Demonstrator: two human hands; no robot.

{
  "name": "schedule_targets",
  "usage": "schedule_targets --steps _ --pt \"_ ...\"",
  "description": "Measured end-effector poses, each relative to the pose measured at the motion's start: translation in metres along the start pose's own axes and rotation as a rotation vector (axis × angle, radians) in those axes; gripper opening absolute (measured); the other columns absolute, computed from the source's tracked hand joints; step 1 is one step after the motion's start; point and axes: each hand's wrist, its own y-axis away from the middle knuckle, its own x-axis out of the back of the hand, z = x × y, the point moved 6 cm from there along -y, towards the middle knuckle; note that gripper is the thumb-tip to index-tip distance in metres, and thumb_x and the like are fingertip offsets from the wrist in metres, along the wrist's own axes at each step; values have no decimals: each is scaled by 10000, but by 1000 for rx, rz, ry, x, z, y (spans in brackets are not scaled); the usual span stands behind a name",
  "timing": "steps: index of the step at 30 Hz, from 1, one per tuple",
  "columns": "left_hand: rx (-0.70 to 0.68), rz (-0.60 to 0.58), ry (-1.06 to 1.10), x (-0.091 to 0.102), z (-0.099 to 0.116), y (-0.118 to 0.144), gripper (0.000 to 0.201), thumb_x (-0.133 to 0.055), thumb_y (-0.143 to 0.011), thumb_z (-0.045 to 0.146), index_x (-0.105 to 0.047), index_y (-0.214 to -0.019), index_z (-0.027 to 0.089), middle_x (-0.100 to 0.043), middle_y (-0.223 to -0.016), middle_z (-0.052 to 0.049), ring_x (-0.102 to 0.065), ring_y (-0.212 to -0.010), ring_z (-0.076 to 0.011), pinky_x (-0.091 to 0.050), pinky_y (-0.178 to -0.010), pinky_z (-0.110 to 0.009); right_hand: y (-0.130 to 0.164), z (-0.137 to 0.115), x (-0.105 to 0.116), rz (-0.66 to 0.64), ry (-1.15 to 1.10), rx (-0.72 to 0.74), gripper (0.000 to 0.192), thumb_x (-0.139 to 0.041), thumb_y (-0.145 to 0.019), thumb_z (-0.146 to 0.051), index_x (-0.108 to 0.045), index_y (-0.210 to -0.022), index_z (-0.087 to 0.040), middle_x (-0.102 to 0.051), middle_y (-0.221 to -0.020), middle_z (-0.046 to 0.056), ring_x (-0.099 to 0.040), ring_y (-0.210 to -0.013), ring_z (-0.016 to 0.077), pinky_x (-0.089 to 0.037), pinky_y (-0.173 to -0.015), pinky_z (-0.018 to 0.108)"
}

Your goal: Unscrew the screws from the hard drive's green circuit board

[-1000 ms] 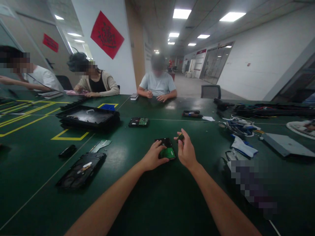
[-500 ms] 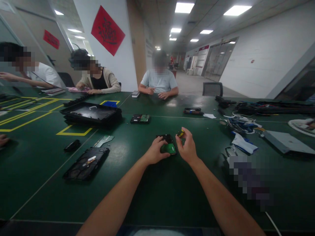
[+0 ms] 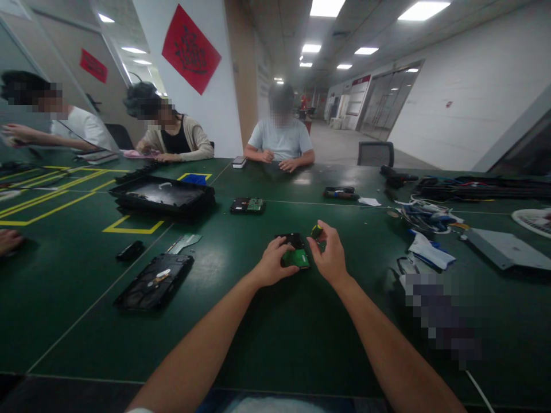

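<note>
Little changed from a second ago: both hands have stayed at the same work near the table's middle, and the view has tipped slightly so the far things sit a touch higher. Left hand [image 3: 272, 265] rests on the small hard drive [image 3: 294, 252], fingers curled over its near edge, steadying it flat on the green table [image 3: 267, 332]; the green circuit board side faces up. Right hand [image 3: 330, 258] is raised just beside the drive, thumb and forefinger pinched narrow on a small yellow-and-black tool [image 3: 317, 232], the other fingers loosely folded; a second ago the same pinch sat a little lower and closer in. Containers: a black tray [image 3: 163, 198] lies far left on a yellow-marked square, a small pale piece lying in it, the rest of its contents too dim to tell. An opened drive casing [image 3: 154, 281] lies near left, a metal plate [image 3: 184, 243] just beyond it. Another drive [image 3: 247, 205] sits farther out. Tangled cables [image 3: 424, 215] lie to the right. Three people sit along the far and left edges, hands on the table.
</note>
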Motion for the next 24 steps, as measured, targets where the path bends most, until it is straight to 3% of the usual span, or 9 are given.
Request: schedule_targets --steps 6,13,19,24 --pt "28 -8 19 2 3 -1 633 -812 -743 471 -617 -1300 241 -371 -1589 -138 -274 -1511 -395 -283 -1216 -600 1 1 -8 -66 -104 -56 600 -454 -1034 -300 -233 -1590 -253 -577 -1372 154 -657 -1118 270 -553 -1004 539" --pt "22 -3 36 1 2 -2 626 -827 -730 446 -620 -1285 244 -369 -1578 -140 -285 -1502 -389 -295 -1213 -588 0 -4 -1 -13 25 4 596 -577 -981 -386 -361 -1524 -272 -602 -1166 121 -638 -928 262 -606 -824 501" --pt "32 -24 56 2 1 -2 615 -827 -730 465 -624 -1270 249 -359 -1579 -140 -269 -1510 -397 -308 -1201 -604 0 -2 -1 -27 -22 -37 643 -493 -1022 -339 -221 -1600 -266 -616 -1264 138 -668 -1026 267 -590 -916 504" --pt "15 -6 50 0 0 -2 593 -831 -730 457 -638 -1251 248 -393 -1556 -144 -297 -1496 -394 -305 -1197 -612 0 -3 2 -30 55 -7 586 -545 -999 -366 -354 -1545 -279 -623 -1114 105 -650 -914 258 -604 -812 477"
